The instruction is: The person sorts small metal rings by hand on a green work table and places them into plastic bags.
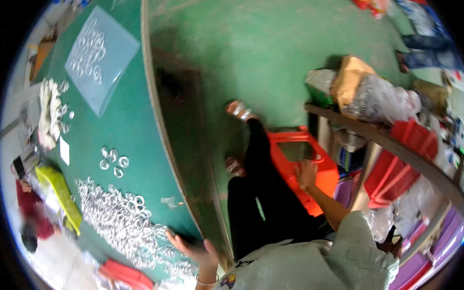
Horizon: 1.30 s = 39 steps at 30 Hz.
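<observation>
On the green table (160, 163) lies a big pile of shiny metal rings (122, 223). My left hand (197, 251) is at the table's edge beside this pile, fingers stretched out and holding nothing that I can see. Low on my other side, my right hand (306, 174) is at the red-orange plastic stool (320, 186), its fingers apart; whether it rests on the stool I cannot tell. Several rings (114, 160) sit loose above the pile. More rings lie on a clear plastic sheet (112, 64) at the table's far end.
White gloves (50, 113) and a white paper slip (64, 150) lie on the table. A yellow-green tray (59, 198) stands near a person in maroon (33, 207). To the right, a rack beam (395, 145) fronts red baskets (402, 166) and plastic bags (382, 99).
</observation>
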Each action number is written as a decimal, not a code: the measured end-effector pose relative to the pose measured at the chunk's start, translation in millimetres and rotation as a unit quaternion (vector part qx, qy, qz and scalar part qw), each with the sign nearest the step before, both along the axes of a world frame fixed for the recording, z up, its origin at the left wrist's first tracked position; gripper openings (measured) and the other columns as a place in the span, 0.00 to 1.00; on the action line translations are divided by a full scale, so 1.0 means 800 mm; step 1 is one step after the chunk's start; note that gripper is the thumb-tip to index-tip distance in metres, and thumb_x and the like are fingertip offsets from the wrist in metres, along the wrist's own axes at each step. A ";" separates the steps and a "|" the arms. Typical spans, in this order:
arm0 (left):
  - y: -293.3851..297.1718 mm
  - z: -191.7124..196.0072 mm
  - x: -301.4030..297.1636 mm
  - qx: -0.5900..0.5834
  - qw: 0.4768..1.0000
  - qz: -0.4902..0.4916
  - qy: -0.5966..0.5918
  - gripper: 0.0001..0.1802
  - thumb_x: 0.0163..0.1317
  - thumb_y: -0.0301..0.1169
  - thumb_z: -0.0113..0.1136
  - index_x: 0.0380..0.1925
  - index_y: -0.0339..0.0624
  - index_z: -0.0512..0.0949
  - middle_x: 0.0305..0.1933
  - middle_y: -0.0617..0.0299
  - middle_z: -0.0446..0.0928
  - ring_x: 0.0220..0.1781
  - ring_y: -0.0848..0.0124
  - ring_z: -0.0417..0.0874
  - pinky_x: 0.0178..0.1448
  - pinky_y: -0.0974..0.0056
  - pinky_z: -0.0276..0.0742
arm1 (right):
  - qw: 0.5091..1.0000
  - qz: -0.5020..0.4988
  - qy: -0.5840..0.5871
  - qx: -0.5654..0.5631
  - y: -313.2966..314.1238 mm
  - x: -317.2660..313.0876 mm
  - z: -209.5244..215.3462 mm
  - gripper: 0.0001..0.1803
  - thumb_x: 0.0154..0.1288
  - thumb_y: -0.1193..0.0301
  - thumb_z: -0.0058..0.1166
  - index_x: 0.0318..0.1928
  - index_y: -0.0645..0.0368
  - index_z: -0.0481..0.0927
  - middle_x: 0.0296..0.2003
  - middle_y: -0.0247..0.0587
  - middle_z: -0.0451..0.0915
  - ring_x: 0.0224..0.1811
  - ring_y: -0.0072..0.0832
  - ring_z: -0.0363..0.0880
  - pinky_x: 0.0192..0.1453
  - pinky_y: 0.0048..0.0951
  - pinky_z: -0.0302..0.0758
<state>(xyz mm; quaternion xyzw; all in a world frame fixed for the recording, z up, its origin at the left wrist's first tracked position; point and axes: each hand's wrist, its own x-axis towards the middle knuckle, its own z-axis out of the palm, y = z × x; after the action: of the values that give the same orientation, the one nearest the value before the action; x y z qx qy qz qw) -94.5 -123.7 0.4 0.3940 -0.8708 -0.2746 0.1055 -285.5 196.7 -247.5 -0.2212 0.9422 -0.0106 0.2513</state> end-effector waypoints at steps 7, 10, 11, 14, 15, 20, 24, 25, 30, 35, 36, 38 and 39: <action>0.059 -0.012 -0.046 0.026 0.960 0.061 0.274 0.31 0.64 0.36 0.49 0.62 0.35 0.51 0.66 0.44 0.48 0.67 0.51 0.55 0.68 0.50 0.54 | 0.988 0.113 -0.008 0.102 0.005 -0.021 0.010 0.17 0.62 0.56 0.39 0.38 0.52 0.78 0.40 0.40 0.74 0.50 0.36 0.67 0.59 0.44 0.57; 0.088 -0.017 -0.133 0.153 0.942 0.092 0.286 0.26 0.62 0.29 0.48 0.60 0.36 0.56 0.64 0.48 0.54 0.65 0.55 0.59 0.66 0.53 0.59 | 0.994 0.083 0.013 0.074 0.017 -0.016 0.009 0.16 0.60 0.56 0.41 0.35 0.52 0.78 0.37 0.40 0.74 0.47 0.36 0.68 0.55 0.43 0.60; 0.093 -0.017 -0.166 0.188 0.936 0.117 0.274 0.26 0.62 0.27 0.48 0.60 0.36 0.57 0.63 0.48 0.56 0.65 0.56 0.60 0.65 0.54 0.60 | 0.995 0.081 -0.010 0.063 0.012 -0.020 0.015 0.15 0.60 0.57 0.42 0.35 0.52 0.78 0.37 0.41 0.74 0.46 0.36 0.69 0.53 0.43 0.61; 0.105 -0.041 -0.240 0.213 0.929 0.073 0.293 0.27 0.60 0.25 0.48 0.60 0.36 0.57 0.63 0.50 0.57 0.63 0.57 0.62 0.65 0.54 0.60 | 0.996 0.079 -0.033 0.017 0.021 -0.020 0.017 0.14 0.57 0.60 0.46 0.38 0.54 0.77 0.37 0.42 0.73 0.42 0.37 0.71 0.46 0.41 0.65; 0.102 -0.059 -0.259 0.215 0.931 0.071 0.287 0.28 0.58 0.23 0.48 0.60 0.36 0.55 0.62 0.50 0.57 0.62 0.57 0.63 0.65 0.53 0.60 | 0.997 0.068 -0.019 -0.007 0.022 -0.013 0.015 0.15 0.56 0.60 0.47 0.39 0.54 0.77 0.38 0.42 0.73 0.42 0.37 0.71 0.46 0.41 0.66; 0.084 -0.166 -0.339 0.175 0.933 0.091 0.301 0.29 0.59 0.24 0.49 0.59 0.34 0.53 0.59 0.49 0.60 0.59 0.58 0.65 0.60 0.55 0.64 | 0.997 0.015 -0.018 -0.076 0.020 -0.016 0.003 0.20 0.51 0.61 0.51 0.45 0.54 0.76 0.41 0.45 0.73 0.45 0.40 0.72 0.46 0.42 0.69; 0.063 -0.269 -0.355 0.181 0.971 0.052 0.149 0.31 0.50 0.16 0.47 0.58 0.34 0.57 0.57 0.50 0.61 0.60 0.59 0.64 0.60 0.56 0.64 | 0.995 -0.013 -0.037 -0.089 0.022 -0.012 -0.008 0.23 0.46 0.64 0.52 0.46 0.54 0.75 0.43 0.48 0.73 0.44 0.43 0.72 0.44 0.44 0.70; 0.054 -0.305 -0.346 0.198 0.972 0.085 0.096 0.32 0.49 0.16 0.47 0.59 0.35 0.57 0.57 0.50 0.61 0.59 0.59 0.64 0.59 0.57 0.64 | 0.996 -0.013 -0.040 -0.077 0.018 -0.018 -0.005 0.23 0.45 0.65 0.51 0.46 0.54 0.75 0.43 0.49 0.73 0.43 0.44 0.72 0.44 0.44 0.70; -0.015 -0.479 -0.236 0.339 0.833 0.384 -0.210 0.24 0.53 0.26 0.54 0.52 0.34 0.68 0.52 0.47 0.70 0.53 0.56 0.72 0.55 0.57 0.69 | 0.996 0.019 -0.055 -0.074 0.019 -0.022 -0.010 0.23 0.47 0.66 0.50 0.47 0.57 0.76 0.45 0.50 0.72 0.44 0.46 0.72 0.45 0.44 0.70; -0.039 -0.568 -0.142 0.240 0.832 0.391 -0.312 0.19 0.46 0.30 0.58 0.41 0.33 0.77 0.41 0.44 0.78 0.45 0.51 0.79 0.50 0.55 0.73 | 0.994 0.051 -0.072 -0.065 0.020 -0.034 -0.011 0.21 0.46 0.70 0.54 0.46 0.56 0.77 0.46 0.45 0.73 0.47 0.48 0.71 0.48 0.44 0.70; -0.040 -0.588 -0.110 0.219 0.828 0.404 -0.320 0.19 0.46 0.30 0.58 0.40 0.33 0.77 0.40 0.44 0.78 0.44 0.51 0.79 0.49 0.54 0.74 | 0.994 0.057 -0.080 -0.048 0.028 -0.030 -0.011 0.21 0.48 0.68 0.53 0.47 0.54 0.76 0.46 0.47 0.73 0.47 0.47 0.71 0.49 0.45 0.70; -0.047 -0.644 -0.056 0.194 0.820 0.414 -0.344 0.19 0.45 0.29 0.57 0.39 0.33 0.78 0.40 0.43 0.79 0.43 0.49 0.79 0.48 0.53 0.75 | 0.994 0.057 -0.087 -0.012 0.037 -0.019 -0.018 0.22 0.52 0.63 0.52 0.50 0.51 0.76 0.46 0.49 0.74 0.46 0.47 0.73 0.49 0.46 0.70; -0.052 -0.658 -0.023 0.186 0.810 0.421 -0.364 0.19 0.44 0.29 0.56 0.39 0.34 0.78 0.40 0.43 0.78 0.43 0.49 0.79 0.49 0.52 0.75 | 0.994 0.010 -0.106 -0.024 0.041 -0.014 -0.017 0.20 0.54 0.62 0.51 0.49 0.50 0.76 0.45 0.48 0.74 0.46 0.46 0.73 0.49 0.46 0.70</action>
<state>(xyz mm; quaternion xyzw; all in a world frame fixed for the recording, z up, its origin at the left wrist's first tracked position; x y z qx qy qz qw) -113.2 -165.0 -526.2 0.8051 -0.5268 -0.1965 -0.1891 -296.7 229.5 -261.3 -0.2343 0.9074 -0.0541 0.3448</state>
